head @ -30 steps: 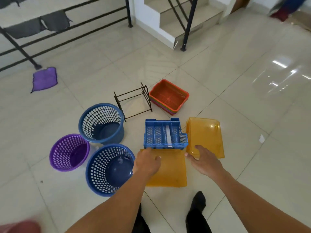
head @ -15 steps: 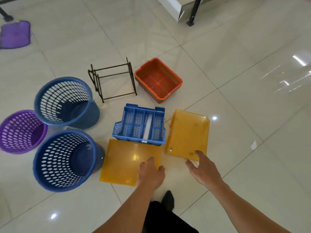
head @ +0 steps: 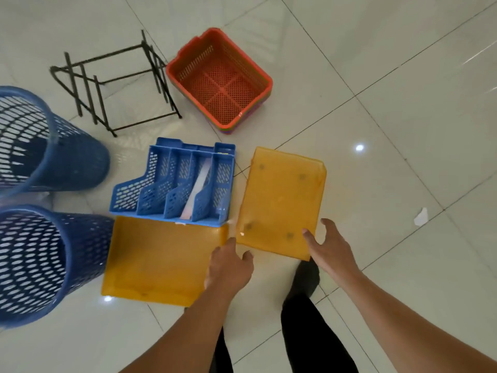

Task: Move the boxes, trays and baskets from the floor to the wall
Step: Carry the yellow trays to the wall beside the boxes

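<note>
The overturned yellow tray (head: pixel 281 200), on the floor just ahead of both hands, is flanked at its near edge by the spread right hand (head: pixel 330 247) and loosely open left hand (head: pixel 228 267), nothing yet gripped, seemingly for a two-handed lift.

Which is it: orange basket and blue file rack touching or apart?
Apart. The head view shows bare floor between the orange basket and the blue file rack.

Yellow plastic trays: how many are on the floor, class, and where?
2. One yellow plastic tray lies in front of the blue slotted plastic rack, at the left hand; the other right of the rack, by the right hand. More may be stacked beneath.
</note>
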